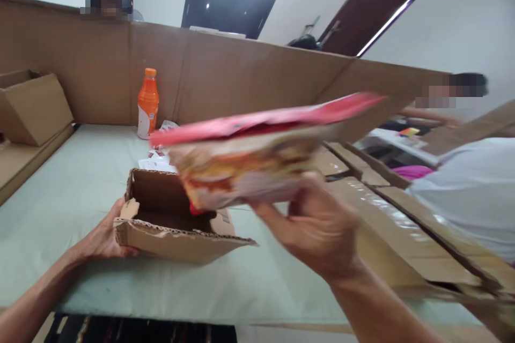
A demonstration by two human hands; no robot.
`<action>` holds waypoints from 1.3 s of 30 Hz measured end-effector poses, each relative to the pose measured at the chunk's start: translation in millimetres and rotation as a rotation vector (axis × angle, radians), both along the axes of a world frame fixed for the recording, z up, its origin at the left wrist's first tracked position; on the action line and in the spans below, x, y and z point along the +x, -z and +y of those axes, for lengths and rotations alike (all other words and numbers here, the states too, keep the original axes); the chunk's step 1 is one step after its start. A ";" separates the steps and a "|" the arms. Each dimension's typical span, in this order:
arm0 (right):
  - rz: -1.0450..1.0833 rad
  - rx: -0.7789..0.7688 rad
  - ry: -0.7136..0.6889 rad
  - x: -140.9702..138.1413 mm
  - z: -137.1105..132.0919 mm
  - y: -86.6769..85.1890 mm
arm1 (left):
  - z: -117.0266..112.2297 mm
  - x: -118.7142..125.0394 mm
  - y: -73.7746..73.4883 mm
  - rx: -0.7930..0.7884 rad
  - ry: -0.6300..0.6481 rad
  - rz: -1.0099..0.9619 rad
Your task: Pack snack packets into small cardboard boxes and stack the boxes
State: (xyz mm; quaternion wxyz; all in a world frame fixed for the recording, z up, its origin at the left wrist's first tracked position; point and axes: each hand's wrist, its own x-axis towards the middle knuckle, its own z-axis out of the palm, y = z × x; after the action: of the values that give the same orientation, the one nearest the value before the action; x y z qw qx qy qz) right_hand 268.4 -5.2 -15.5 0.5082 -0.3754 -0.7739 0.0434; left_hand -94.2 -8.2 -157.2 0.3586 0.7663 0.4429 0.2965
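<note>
My right hand [322, 225] grips a food packet [253, 163] from below, thumb on the near side; motion blurs its print. The packet has a pink-red top edge and a picture of food in orange, yellow and white. It is held tilted, above and partly in front of a small open cardboard box [185, 246]. My left hand [107, 236] clasps the left end of that box, fingers curled round the corner. The box has torn, ragged edges, and its dark inside shows in part; the packet hides its back right.
An orange drink bottle [148, 104] stands behind the box, near white scraps [155, 162]. A cardboard box [34, 110] sits at the far left. Large cardboard boxes [386, 236] line the right side. A cardboard wall [241, 72] runs behind the pale green tabletop [92, 284]. Other people are beyond it.
</note>
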 end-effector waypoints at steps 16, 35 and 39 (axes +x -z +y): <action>-0.988 -0.674 -0.550 -81.6 30.5 21.4 | -15.8 2.5 -4.6 0.039 0.004 -0.026; -0.685 -0.486 -0.113 -68.8 199.2 106.7 | -12.0 3.9 -14.1 0.074 0.128 0.023; -0.862 -0.556 -0.206 -106.4 236.1 110.9 | -8.6 5.5 -21.0 0.090 0.139 0.094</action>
State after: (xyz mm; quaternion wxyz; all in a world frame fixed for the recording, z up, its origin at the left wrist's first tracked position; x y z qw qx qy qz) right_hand 162.0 230.9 -126.4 0.0178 -0.4019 -0.9050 0.1385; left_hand -88.8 -16.8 -136.2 0.3221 0.8238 0.3911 0.2541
